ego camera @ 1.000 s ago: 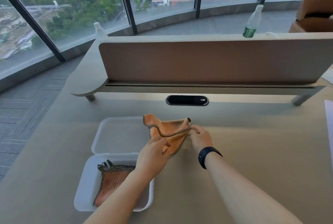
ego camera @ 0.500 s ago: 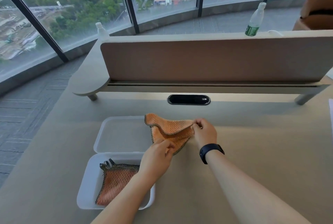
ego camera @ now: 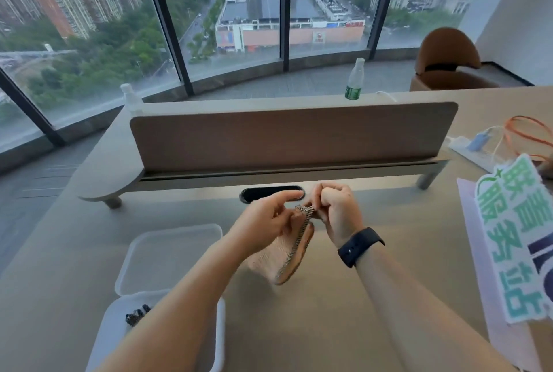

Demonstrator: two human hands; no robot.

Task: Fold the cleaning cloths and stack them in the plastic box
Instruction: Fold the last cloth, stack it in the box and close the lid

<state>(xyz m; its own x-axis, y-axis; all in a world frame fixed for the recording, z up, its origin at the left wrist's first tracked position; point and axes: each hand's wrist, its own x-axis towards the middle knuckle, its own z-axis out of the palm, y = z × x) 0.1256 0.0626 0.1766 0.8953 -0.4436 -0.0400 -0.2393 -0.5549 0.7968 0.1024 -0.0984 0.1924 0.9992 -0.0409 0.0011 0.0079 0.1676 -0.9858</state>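
The orange cloth point(ego camera: 291, 255) has been lifted off the surface point(ego camera: 323, 312), both the left hand point(ego camera: 263, 226) and right hand point(ego camera: 336, 211) pinching its top corner, so folding goes on beside the plastic box point(ego camera: 119, 332).

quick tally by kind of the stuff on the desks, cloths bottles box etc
cleaning cloths: 2, one orange cloth held up by the left hand and right hand, and a second cloth in the plastic box, mostly hidden by the arm
plastic box: 1
box lid: 1
bottles: 2, green-label bottle and clear bottle
power strip: 1
total: 7
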